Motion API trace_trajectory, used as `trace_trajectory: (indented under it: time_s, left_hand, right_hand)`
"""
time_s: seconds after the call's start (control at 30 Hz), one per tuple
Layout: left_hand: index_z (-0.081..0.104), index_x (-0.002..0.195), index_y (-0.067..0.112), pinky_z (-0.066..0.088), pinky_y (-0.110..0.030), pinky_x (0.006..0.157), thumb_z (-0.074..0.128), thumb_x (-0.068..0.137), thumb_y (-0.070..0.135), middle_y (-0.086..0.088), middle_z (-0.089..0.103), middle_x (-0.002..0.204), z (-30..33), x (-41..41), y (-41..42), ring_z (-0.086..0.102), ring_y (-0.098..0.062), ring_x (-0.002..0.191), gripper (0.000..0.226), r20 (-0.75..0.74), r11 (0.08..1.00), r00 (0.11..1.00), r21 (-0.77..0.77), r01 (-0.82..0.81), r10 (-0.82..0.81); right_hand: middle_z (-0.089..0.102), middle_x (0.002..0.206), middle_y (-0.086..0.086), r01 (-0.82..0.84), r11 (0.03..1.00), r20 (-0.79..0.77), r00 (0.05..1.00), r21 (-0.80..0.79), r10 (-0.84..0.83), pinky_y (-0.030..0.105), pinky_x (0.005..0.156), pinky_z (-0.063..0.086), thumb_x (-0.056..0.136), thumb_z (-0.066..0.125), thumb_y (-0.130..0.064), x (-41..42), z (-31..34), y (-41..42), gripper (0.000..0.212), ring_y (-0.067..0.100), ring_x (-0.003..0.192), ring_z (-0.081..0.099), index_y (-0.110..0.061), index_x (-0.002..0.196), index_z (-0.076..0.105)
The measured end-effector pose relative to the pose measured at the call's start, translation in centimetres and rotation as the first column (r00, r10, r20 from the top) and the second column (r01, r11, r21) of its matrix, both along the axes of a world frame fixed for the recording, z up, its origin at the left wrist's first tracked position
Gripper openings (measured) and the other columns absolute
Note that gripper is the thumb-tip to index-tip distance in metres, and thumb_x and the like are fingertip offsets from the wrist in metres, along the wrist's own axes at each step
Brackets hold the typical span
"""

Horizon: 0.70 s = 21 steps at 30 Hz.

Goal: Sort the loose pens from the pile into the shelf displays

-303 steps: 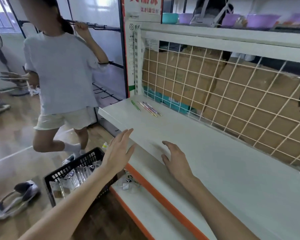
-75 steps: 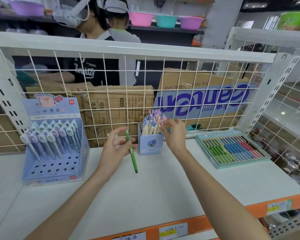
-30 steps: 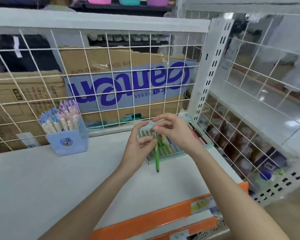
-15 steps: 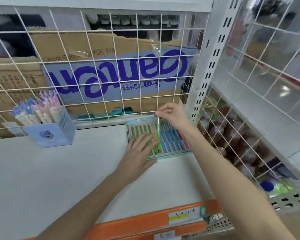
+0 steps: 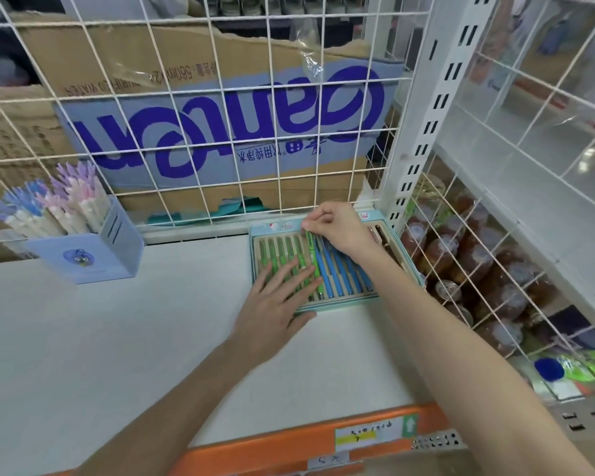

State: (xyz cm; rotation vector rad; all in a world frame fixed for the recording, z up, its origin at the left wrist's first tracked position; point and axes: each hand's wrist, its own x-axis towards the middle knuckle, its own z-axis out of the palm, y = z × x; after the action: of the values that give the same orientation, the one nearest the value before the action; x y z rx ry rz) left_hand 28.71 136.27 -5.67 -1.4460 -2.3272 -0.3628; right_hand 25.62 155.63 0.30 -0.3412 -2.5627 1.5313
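Bright, even overhead light; soft shadows under the forearms on the white laminate shelf (image 5: 117, 338). Wide-angle bending curved the white wire grid panel (image 5: 193, 108); overall slightly soft.

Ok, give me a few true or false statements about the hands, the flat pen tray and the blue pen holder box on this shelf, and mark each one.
1. The right hand pinches the top end of a green pen over the flat teal pen tray. True.
2. The left hand grips a pen. False: its fingers lie straight on the tray's green pens.
3. The tray's blue pens lie right of its green ones. True.
4. The light blue cardboard pen holder box stands right of the tray. False: it stands to the left.
5. The box is empty. False: pastel pens stand in it.
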Motion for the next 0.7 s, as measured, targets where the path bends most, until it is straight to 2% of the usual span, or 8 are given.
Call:
trace_trajectory:
  time_s: [0.07, 0.17, 0.27, 0.33, 0.43, 0.6, 0.7]
  left_hand:
    - [0.049, 0.133, 0.020, 0.020, -0.047, 0.110, 0.037, 0.093, 0.045, 0.001, 0.050, 0.138, 0.0, -0.1, 0.0, 0.031, -0.021, 0.134, 0.048, -0.007, 1.000, 1.000, 0.004, 0.002, -0.002]
    - [0.054, 0.130, 0.018, 0.023, -0.049, 0.107, 0.033, 0.095, 0.045, 0.001, 0.053, 0.136, 0.2, 0.0, 0.1, 0.033, -0.022, 0.133, 0.049, -0.018, 1.000, 1.000, 0.004, -0.003, 0.003]
    - [0.054, 0.130, 0.020, 0.023, -0.049, 0.106, 0.025, 0.098, 0.047, 0.003, 0.053, 0.136, 0.1, 0.0, 0.0, 0.033, -0.021, 0.133, 0.052, -0.017, 0.999, 1.000, -0.032, -0.018, 0.017]
    - [0.053, 0.131, 0.020, 0.023, -0.049, 0.107, 0.024, 0.097, 0.048, 0.004, 0.053, 0.135, 0.1, -0.1, 0.0, 0.033, -0.021, 0.133, 0.052, -0.025, 0.998, 0.999, -0.058, -0.029, 0.028]
    - [0.055, 0.129, 0.021, 0.022, -0.049, 0.107, 0.030, 0.095, 0.047, 0.005, 0.056, 0.132, 0.1, -0.1, 0.1, 0.037, -0.022, 0.131, 0.050, -0.045, 0.996, 0.998, -0.078, -0.038, 0.034]
    - [0.056, 0.129, 0.022, 0.020, -0.050, 0.108, 0.023, 0.097, 0.047, 0.005, 0.056, 0.132, 0.1, -0.2, 0.2, 0.033, -0.023, 0.133, 0.052, -0.055, 0.994, 0.998, -0.105, -0.036, 0.031]
    - [0.057, 0.128, 0.022, 0.020, -0.051, 0.108, 0.028, 0.095, 0.046, 0.005, 0.056, 0.132, 0.0, -0.3, 0.1, 0.038, -0.024, 0.132, 0.050, -0.060, 0.992, 0.998, -0.119, -0.036, 0.029]
  right_hand:
    - [0.071, 0.091, 0.009, -0.016, 0.999, -0.012, 1.000, 0.047, 0.016, 0.029, 0.082, 0.049, 0.083, 0.069, -0.019, -0.1, -0.2, -0.1, 0.012, 0.017, 0.085, 0.063, -0.008, 0.089, 0.068]
    - [0.069, 0.091, 0.003, -0.038, 0.991, -0.021, 0.999, 0.128, 0.041, 0.007, 0.068, 0.040, 0.083, 0.069, -0.016, -0.2, -0.1, -0.1, 0.011, 0.001, 0.074, 0.054, -0.007, 0.091, 0.070]
    - [0.068, 0.090, 0.002, -0.068, 0.972, -0.011, 0.997, 0.227, 0.072, -0.001, 0.062, 0.035, 0.084, 0.068, -0.015, -0.4, -0.3, 0.1, 0.013, 0.002, 0.074, 0.052, -0.006, 0.092, 0.072]
    - [0.069, 0.092, 0.004, -0.085, 0.961, 0.001, 0.996, 0.264, 0.088, 0.005, 0.064, 0.038, 0.084, 0.068, -0.016, -0.4, -0.6, 0.2, 0.014, 0.007, 0.079, 0.055, -0.006, 0.093, 0.073]
    - [0.068, 0.093, 0.003, -0.078, 0.950, 0.001, 0.997, 0.301, 0.082, 0.026, 0.079, 0.046, 0.083, 0.069, -0.017, -0.4, -1.0, 0.1, 0.014, 0.010, 0.083, 0.056, -0.007, 0.092, 0.074]
    - [0.063, 0.082, -0.005, -0.048, 0.943, -0.018, 0.998, 0.329, 0.057, 0.032, 0.080, 0.049, 0.081, 0.071, -0.018, -0.3, -1.3, 0.1, 0.010, 0.009, 0.080, 0.055, -0.010, 0.087, 0.075]
    - [0.060, 0.077, -0.009, -0.037, 0.944, -0.033, 0.998, 0.327, 0.050, 0.034, 0.080, 0.050, 0.080, 0.073, -0.017, -0.3, -1.4, 0.1, 0.008, 0.008, 0.077, 0.055, -0.012, 0.085, 0.076]
